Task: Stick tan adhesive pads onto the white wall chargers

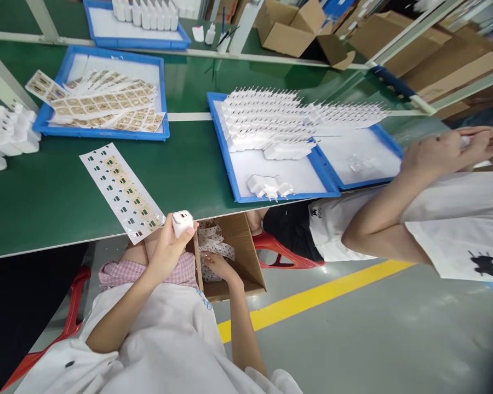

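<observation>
My left hand is closed around a white charger, its end with the port openings facing up, just off the table's front edge. Close beside it lies a sticker sheet with dark cutouts and tan label pieces; one corner hangs past the edge. Lower down, my right hand reaches into a cardboard box of discarded sticker strips. Its fingers look stretched out over the strips, with nothing visible in them.
A blue tray of label sheets sits back left. Another blue tray carries rows of white chargers with pins up and several lying loose. White chargers stand far left. At right, a co-worker's hands hold a small white thing.
</observation>
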`<state>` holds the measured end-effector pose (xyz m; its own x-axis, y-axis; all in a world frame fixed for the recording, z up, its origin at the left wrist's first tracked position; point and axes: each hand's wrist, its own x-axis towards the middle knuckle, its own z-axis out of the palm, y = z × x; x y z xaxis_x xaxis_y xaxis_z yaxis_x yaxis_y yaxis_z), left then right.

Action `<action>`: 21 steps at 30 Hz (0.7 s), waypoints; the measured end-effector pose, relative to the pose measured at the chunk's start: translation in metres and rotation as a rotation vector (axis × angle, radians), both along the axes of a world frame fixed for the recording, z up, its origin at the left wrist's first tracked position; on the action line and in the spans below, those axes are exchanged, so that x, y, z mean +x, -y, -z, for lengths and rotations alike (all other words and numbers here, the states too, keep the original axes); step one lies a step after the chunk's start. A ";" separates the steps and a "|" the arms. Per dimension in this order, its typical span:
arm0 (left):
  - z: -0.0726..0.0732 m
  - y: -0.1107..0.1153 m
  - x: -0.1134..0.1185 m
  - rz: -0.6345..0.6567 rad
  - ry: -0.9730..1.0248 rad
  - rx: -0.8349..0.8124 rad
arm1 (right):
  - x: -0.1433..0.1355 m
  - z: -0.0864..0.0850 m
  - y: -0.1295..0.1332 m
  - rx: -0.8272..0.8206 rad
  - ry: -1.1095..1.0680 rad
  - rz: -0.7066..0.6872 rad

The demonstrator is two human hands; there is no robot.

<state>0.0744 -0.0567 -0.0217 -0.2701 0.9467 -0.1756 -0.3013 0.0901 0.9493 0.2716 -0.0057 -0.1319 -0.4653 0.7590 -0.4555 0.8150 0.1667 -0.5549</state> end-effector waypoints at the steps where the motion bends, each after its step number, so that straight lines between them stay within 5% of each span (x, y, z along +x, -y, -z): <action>1: 0.002 -0.003 0.005 0.008 0.000 -0.017 | -0.002 -0.009 0.000 0.009 -0.090 0.030; 9: 0.000 -0.027 0.058 0.245 0.054 0.016 | -0.022 -0.092 0.003 0.265 -1.016 0.587; 12: 0.002 -0.030 0.062 0.354 0.016 0.006 | 0.006 -0.102 -0.036 0.536 -0.900 0.697; 15: 0.008 -0.031 0.057 0.381 -0.028 -0.049 | 0.054 -0.112 -0.102 0.843 -0.500 0.846; 18: 0.014 -0.031 0.051 0.359 -0.071 -0.069 | 0.093 -0.121 -0.163 0.894 -0.294 0.890; 21: 0.016 -0.032 0.045 0.347 -0.097 -0.058 | 0.104 -0.123 -0.193 0.879 -0.161 0.845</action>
